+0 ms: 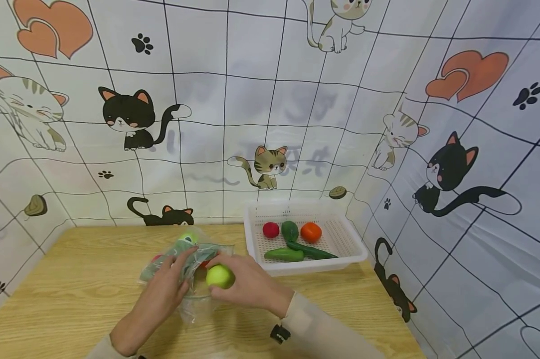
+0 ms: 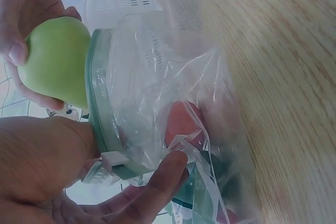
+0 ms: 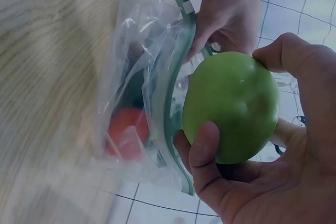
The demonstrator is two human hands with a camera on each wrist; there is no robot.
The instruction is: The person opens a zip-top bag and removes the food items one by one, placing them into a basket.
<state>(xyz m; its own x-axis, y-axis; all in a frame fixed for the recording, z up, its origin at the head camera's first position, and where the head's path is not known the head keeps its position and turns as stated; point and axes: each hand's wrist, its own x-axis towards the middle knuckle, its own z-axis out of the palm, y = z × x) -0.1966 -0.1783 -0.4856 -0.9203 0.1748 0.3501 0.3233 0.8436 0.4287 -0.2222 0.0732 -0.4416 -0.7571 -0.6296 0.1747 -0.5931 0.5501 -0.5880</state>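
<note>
My right hand (image 1: pixel 254 281) grips a green apple (image 1: pixel 220 277), thumb and fingers spread round it. The apple is right at the mouth of a clear zip bag (image 2: pixel 134 72) with a green zip strip (image 3: pixel 170 98) and a white slider (image 2: pixel 114 158). My left hand (image 1: pixel 164 281) pinches the bag by its mouth, the strip passing between thumb and fingers. Inside the bag, a red-orange round piece (image 3: pixel 127 132) shows through the plastic beside something dark green. A bright green item with a white patch (image 1: pixel 189 238) shows at the bag's far end, partly covered.
Behind and to the right stands a white perforated basket (image 1: pixel 296 270). It holds a red round piece (image 1: pixel 270 230), a dark green oval one (image 1: pixel 289 231), a tomato (image 1: pixel 311 232), a green pepper (image 1: pixel 284 255) and a cucumber (image 1: pixel 314 251). A cat-print curtain (image 1: pixel 252 104) borders the wooden table (image 1: pixel 94 269).
</note>
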